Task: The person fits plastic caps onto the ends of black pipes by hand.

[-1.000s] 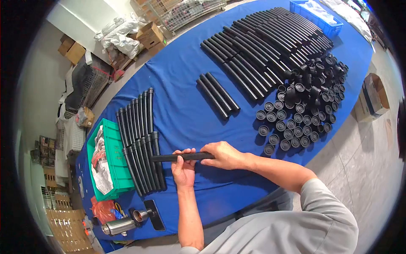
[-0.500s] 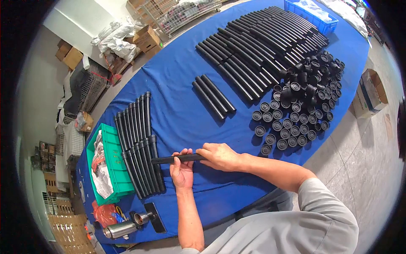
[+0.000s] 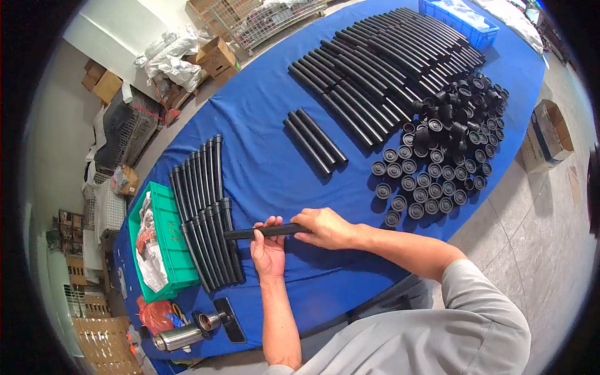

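Note:
A black tube (image 3: 275, 231) lies roughly level across my hands above the blue cloth. My left hand (image 3: 269, 250) holds it from below, thumb and fingers around its middle. At its right end my right hand (image 3: 325, 229) is closed round it, and that end is hidden in the grip. Just left of the held tube stand two rows of capped black tubes (image 3: 212, 244) laid side by side. Three plain tubes (image 3: 315, 142) lie further up the cloth. On the right is a heap of round black caps (image 3: 431, 181).
Many plain tubes (image 3: 375, 69) cover the far part of the blue table (image 3: 250, 112), beside a blue bin (image 3: 484, 37). At the left edge are a green crate (image 3: 178, 250), a steel flask (image 3: 178, 339) and a phone (image 3: 232, 325). A cardboard box (image 3: 544, 140) stands right.
The held tube and my right hand have shifted very slightly upward. My left hand keeps nearly the same place and grip.

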The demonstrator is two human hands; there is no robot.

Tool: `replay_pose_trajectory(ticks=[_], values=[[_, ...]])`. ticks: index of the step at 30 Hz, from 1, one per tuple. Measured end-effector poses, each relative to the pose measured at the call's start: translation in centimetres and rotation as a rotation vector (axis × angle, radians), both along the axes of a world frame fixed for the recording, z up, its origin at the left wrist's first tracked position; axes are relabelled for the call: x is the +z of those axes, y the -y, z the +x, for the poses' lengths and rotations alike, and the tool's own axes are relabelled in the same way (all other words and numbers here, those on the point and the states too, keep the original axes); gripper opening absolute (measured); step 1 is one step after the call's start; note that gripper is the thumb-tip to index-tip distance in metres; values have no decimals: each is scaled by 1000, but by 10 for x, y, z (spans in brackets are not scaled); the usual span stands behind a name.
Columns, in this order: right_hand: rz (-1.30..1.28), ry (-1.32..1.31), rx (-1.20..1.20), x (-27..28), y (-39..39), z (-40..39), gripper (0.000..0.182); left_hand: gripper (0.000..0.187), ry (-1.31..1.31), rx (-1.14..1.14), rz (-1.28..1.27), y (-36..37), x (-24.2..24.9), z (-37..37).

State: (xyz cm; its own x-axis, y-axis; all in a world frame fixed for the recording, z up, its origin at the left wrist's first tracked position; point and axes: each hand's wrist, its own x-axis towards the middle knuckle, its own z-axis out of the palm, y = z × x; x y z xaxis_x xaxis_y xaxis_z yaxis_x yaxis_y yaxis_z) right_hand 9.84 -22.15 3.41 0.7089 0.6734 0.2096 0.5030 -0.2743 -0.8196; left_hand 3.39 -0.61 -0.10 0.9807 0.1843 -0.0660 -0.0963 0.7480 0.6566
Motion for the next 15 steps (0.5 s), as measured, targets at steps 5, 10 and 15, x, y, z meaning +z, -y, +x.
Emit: replay_pose_trajectory(ticks=[5, 10, 15], values=[[58, -40, 76, -11, 0, 3, 38, 26, 36, -26, 24, -7, -8, -1], [47, 235, -83, -10, -4, -5, 35, 26, 10, -38, 23, -6, -5, 1], [95, 37, -24, -10, 1, 0, 32, 26, 44, -66, -7, -6, -4, -1]])
